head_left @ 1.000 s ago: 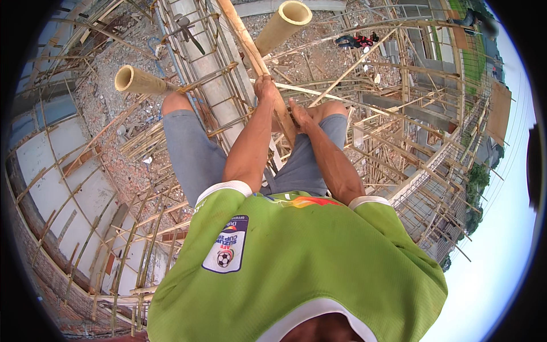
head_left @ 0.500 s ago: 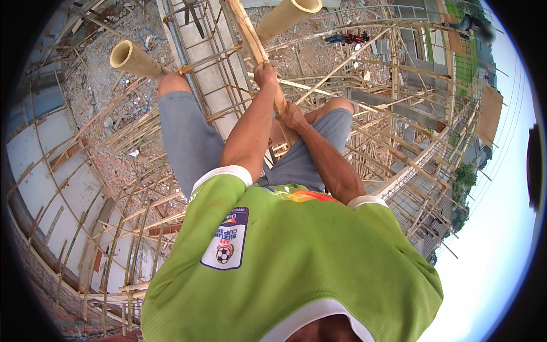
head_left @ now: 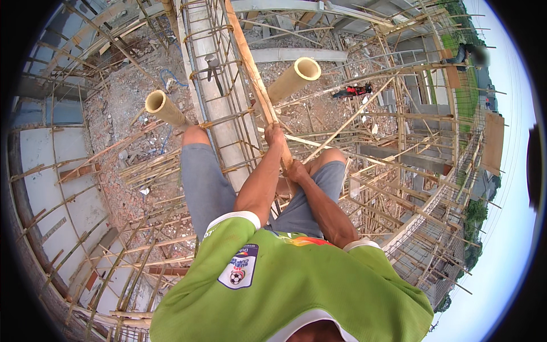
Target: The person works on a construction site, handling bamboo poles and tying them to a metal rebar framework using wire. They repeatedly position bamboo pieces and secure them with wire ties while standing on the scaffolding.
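Observation:
A long wooden plank (head_left: 246, 52) runs lengthwise along the right side of a steel rebar cage (head_left: 232, 108). My left hand (head_left: 274, 135) is closed around the plank, between my knees. Closer to my body, my right hand (head_left: 297, 171) grips the plank's near end beside my right thigh. Fingers of both hands are partly hidden. On the cage lies a dark metal hand tool (head_left: 213, 69), its kind unclear at this size. Two thick bamboo poles stand up beside the cage, a left pole (head_left: 164, 107) near my left knee and a right pole (head_left: 290, 81) beyond the plank.
Rubble ground (head_left: 128, 114) lies far below. Bamboo scaffolding (head_left: 399, 125) spreads on the right, and loose bamboo poles (head_left: 151, 171) lie on the left. A person (head_left: 464, 54) is at the far right. A red and black object (head_left: 353, 90) lies past the right pole.
The view has tilted up, so the cage, poles and hands sit lower in the picture and more of the far side shows. Both hands keep their hold on the plank.

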The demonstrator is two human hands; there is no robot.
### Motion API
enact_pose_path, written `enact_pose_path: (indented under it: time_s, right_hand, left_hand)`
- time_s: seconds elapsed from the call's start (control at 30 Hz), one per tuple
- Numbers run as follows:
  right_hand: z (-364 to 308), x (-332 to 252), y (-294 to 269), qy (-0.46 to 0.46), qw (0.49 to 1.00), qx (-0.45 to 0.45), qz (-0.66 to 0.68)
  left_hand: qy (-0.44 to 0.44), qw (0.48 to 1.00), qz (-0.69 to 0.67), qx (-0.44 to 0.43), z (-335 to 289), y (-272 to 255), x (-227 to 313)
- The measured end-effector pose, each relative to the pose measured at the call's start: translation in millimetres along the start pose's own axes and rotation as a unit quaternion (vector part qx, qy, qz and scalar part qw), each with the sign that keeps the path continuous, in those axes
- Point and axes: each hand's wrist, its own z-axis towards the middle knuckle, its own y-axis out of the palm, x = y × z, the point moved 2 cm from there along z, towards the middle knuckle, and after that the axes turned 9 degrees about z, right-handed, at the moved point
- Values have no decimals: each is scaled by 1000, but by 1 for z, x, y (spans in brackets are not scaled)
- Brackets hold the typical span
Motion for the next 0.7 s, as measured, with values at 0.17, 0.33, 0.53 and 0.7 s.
enact_pose_path:
  time_s: [0.17,0.33,0.53,0.7]
  right_hand:
    - [14,-45,-38,-17,997,-18,-69]
    - [35,-82,-151,-163,969,164,-82]
    - [27,-181,-146,-310,935,161,61]
    - [83,-193,-65,-358,908,194,98]
  left_hand:
    - [20,999,35,8,14,-1,-15]
    - [53,996,31,70,43,-7,-23]
    - [90,995,47,4,2,-8,0]
    - [70,987,-147,1,32,8,-16]
